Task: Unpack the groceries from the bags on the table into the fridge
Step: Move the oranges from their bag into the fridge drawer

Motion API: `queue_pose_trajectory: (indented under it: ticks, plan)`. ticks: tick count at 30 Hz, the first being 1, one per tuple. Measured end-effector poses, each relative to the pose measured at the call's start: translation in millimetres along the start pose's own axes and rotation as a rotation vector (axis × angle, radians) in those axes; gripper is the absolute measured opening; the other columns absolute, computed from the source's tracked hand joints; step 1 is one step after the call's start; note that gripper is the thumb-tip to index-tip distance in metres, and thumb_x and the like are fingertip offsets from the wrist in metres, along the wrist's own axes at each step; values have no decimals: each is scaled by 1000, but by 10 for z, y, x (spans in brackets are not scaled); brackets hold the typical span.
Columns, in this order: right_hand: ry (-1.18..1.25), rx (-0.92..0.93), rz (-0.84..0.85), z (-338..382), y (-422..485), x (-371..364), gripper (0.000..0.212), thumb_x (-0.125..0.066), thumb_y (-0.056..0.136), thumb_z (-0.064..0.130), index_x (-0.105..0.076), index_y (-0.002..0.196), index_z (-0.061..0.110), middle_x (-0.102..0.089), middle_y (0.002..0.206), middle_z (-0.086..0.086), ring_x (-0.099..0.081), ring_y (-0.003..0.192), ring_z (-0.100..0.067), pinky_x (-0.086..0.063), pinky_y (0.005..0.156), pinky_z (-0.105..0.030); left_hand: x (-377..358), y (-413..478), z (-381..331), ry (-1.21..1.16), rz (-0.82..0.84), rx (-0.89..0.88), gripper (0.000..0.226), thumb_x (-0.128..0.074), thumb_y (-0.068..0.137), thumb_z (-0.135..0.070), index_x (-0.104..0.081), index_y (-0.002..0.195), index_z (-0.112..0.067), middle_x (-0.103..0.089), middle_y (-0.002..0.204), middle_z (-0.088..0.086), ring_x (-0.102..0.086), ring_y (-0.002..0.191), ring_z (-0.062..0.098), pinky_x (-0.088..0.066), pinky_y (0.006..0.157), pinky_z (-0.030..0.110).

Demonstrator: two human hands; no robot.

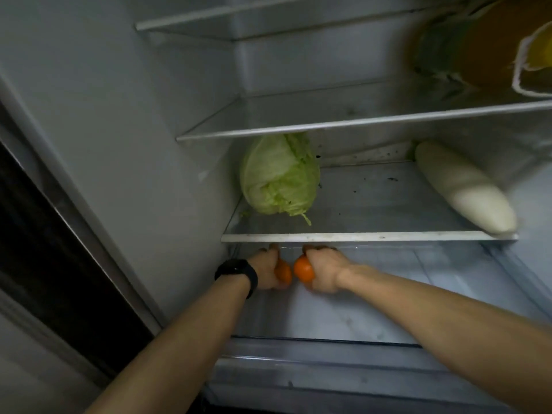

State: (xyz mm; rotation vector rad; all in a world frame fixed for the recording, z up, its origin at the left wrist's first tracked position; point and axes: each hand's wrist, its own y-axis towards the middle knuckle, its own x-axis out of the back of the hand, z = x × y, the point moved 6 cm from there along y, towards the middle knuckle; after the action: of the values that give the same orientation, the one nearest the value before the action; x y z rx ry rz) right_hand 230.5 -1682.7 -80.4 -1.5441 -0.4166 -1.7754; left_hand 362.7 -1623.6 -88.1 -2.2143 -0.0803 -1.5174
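From my remote seat I look into the open fridge (143,150), whose pale side wall fills the left of the view. A black watch (237,274) sits on the left wrist. Just past it, the left hand (265,271) grips a small orange (283,274), its fingers (272,253) curled over the top of the fruit; their tips are hidden under the shelf edge. Close beside it, almost touching, a second orange (303,271) is held by the right hand (325,274), whose fingers (318,252) are clenched round it in the same way.

Both oranges hang in the low compartment, under the front lip of the lower glass shelf (370,236) and above the pale floor panel (343,318). I cannot tell whether either fruit touches that panel.

On the lower glass shelf, a head of lettuce (279,174) stands at the left end against the wall, and a long white radish (466,189) lies at an angle along the right side, its blunt tip at the shelf's front edge. The upper shelf (343,125) carries blurred green, orange and yellow produce (490,40) at the far right.
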Motion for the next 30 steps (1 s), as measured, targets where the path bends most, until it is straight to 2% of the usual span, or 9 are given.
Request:
queue_pose_trajectory:
  ticks: [4,9,13,16,20,23,27,29,30]
  plan:
    - [15,-32,19,-33,19,-108,91,-73,84,31,-18,154,14,-40,149,-15,-46,134,-37,-44,107,-38,-14,12,82,-16,-2,31,103,-78,79,-45,-13,154,-15,-41,143,12,-48,128,31,-45,102,38]
    - [41,-126,40,-134,-5,-77,108,-80,76,45,-15,156,15,-39,151,-15,-46,135,-36,-45,106,-37,15,-19,4,-16,-83,-25,79,-75,84,-38,-30,144,-12,-48,136,13,-52,121,30,-44,95,33]
    - [-25,-112,21,-172,-17,-59,89,-79,76,50,-37,145,12,-53,141,-15,-53,128,-34,-47,97,-34,25,-39,-42,-2,-103,-50,69,-74,86,-35,-37,140,-12,-52,132,9,-53,120,28,-44,94,33]
    - [-34,-64,-7,-195,12,-64,76,-76,78,47,-44,140,16,-57,137,-14,-56,124,-33,-48,95,-34,45,-5,-63,-50,-147,-76,48,-72,87,-30,-49,125,-12,-57,124,8,-56,119,29,-45,97,34]
    - [-59,-71,30,-204,58,-68,79,-76,78,48,-42,143,18,-55,140,-11,-54,127,-31,-47,98,-32,30,20,-23,1,-76,-50,69,-70,88,-38,-35,141,-12,-56,134,11,-54,122,29,-46,98,35]
    - [-132,-112,117,-178,30,-4,85,-80,74,51,-43,143,17,-56,139,-9,-57,125,-29,-49,98,-32,96,-5,-45,50,-87,-73,59,-71,87,-39,-47,134,-14,-57,134,10,-54,123,28,-45,97,31]
    - [-201,-103,165,-167,-174,253,72,-80,73,55,-61,129,14,-66,126,-7,-65,109,-27,-55,90,-34,197,-179,-111,165,-90,-71,46,-64,87,-49,-61,121,-18,-63,125,9,-60,113,27,-49,88,31]
    - [-103,-91,193,-166,-383,346,68,-75,77,58,-62,130,17,-69,116,-6,-68,96,-22,-57,81,-34,287,-301,-187,245,-100,-74,43,-62,87,-52,-67,112,-17,-68,116,9,-64,104,27,-50,80,30]
    - [-41,-86,213,-146,-518,378,63,-72,80,58,-62,130,20,-69,107,-3,-67,87,-18,-57,79,-34,341,-372,-240,268,-110,-84,43,-62,87,-51,-69,111,-17,-69,115,9,-64,104,26,-52,81,31]
